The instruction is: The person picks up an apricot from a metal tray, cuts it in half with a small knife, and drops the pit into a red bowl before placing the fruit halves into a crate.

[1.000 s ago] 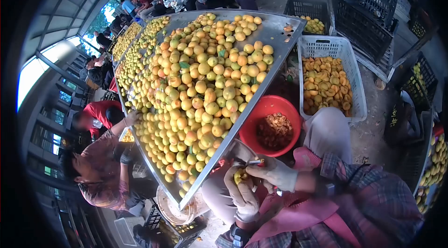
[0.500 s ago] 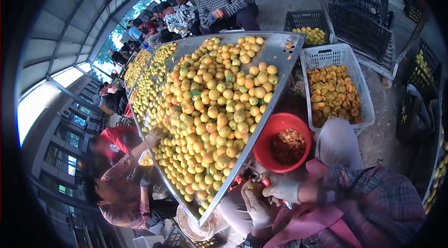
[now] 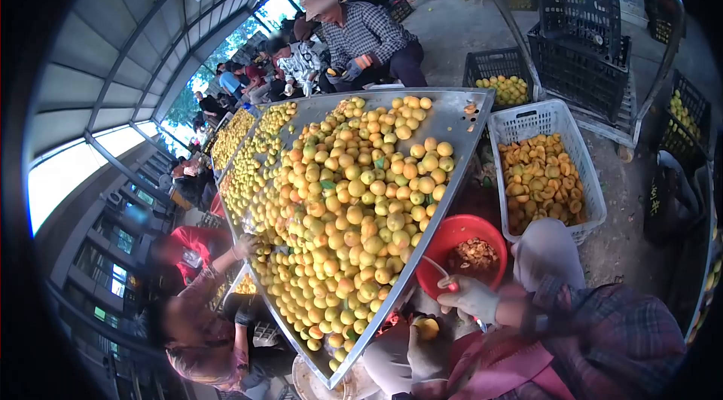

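My left hand (image 3: 428, 356), in a pale glove, is closed around an apricot (image 3: 427, 328) whose orange flesh faces up. Just above and to its right, my gloved right hand (image 3: 473, 300) grips a red-handled pitting tool (image 3: 450, 284). The tool's curved metal end reaches over the near rim of a red basin (image 3: 444, 228), which has brown pits and scraps (image 3: 474, 255) in the bottom. Both hands are low, beside the edge of a metal sorting table (image 3: 461, 110) heaped with whole yellow-orange apricots (image 3: 354, 212).
A white crate (image 3: 591, 166) of halved apricots stands right of the basin. Black crates (image 3: 580, 61) are stacked behind it. Across the table a person (image 3: 203, 309) reaches into the fruit; another in a checked shirt (image 3: 369, 35) sits at the far end. A white bucket (image 3: 309, 381) stands under the table corner.
My right hand with the tool has drawn up and away from the apricot, toward the basin. My left hand has lowered slightly and the apricot shows more. The whole view has shifted down.
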`<state>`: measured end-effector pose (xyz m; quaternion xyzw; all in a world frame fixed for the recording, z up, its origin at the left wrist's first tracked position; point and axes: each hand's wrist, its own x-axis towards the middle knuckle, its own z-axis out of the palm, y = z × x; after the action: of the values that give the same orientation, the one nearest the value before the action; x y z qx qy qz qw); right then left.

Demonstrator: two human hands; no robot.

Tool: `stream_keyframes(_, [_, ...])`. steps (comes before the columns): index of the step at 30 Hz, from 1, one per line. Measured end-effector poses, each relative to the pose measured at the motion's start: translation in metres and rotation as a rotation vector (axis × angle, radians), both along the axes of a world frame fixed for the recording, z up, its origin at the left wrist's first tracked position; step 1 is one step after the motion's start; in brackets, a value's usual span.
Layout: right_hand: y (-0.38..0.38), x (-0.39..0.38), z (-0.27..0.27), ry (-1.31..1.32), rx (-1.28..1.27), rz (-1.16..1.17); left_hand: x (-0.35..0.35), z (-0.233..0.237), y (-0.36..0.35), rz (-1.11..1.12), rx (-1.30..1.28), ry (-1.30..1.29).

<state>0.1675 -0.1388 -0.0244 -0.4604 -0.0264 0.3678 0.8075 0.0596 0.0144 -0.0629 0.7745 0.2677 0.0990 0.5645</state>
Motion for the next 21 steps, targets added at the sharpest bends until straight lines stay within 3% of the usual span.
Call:
stream_keyframes(1, [0.008, -0.007, -0.002, -0.047, -0.065, 0.013, 0.0, -0.019, 0.008, 0.08, -0.435, -0.105])
stream_keyframes(3, [-0.001, -0.019, 0.033, 0.016, -0.274, 0.178, 0.0, -0.001, 0.0, 0.01, -0.504, -0.081])
stream_keyframes(5, [-0.001, -0.024, 0.027, 0.019, -0.229, 0.271, -0.005, 0.023, -0.005, -0.153, -0.627, 0.008])
stream_keyframes(7, [0.001, -0.03, 0.015, 0.008, -0.257, 0.239, 0.0, 0.038, -0.018, -0.22, -1.134, -0.171])
stream_keyframes(9, [-0.001, -0.027, 0.006, 0.022, -0.236, 0.245, 0.003, 0.031, -0.02, -0.153, -1.174, -0.165])
stream_keyframes(11, [-0.009, -0.018, 0.011, 0.11, -0.139, 0.214, 0.012, 0.05, -0.027, -0.314, -1.13, -0.167])
stream_keyframes(12, [-0.014, -0.01, 0.015, 0.107, -0.143, 0.222, 0.008, 0.073, -0.042, -0.311, -0.768, -0.162])
stream_keyframes(13, [-0.02, 0.0, 0.018, 0.208, -0.1, 0.102, 0.007, 0.067, -0.038, -0.305, -0.771, -0.168])
stream_keyframes(15, [-0.04, 0.022, 0.025, 0.296, 0.011, -0.107, 0.005, 0.046, -0.024, -0.094, -1.215, -0.225])
stream_keyframes(16, [-0.05, 0.027, 0.041, 0.372, 0.187, -0.351, 0.004, 0.039, -0.025, -0.16, -1.138, -0.334])
stream_keyframes(17, [-0.063, 0.05, 0.028, 0.441, 0.193, -0.441, 0.002, 0.034, -0.022, -0.153, -1.143, -0.339])
stream_keyframes(19, [-0.077, 0.062, 0.027, 0.46, 0.226, -0.757, 0.002, 0.03, -0.015, -0.166, -1.334, -0.248])
stream_keyframes(21, [-0.077, 0.054, 0.027, 0.346, 0.124, -0.797, 0.004, 0.032, -0.02, -0.201, -1.339, -0.236])
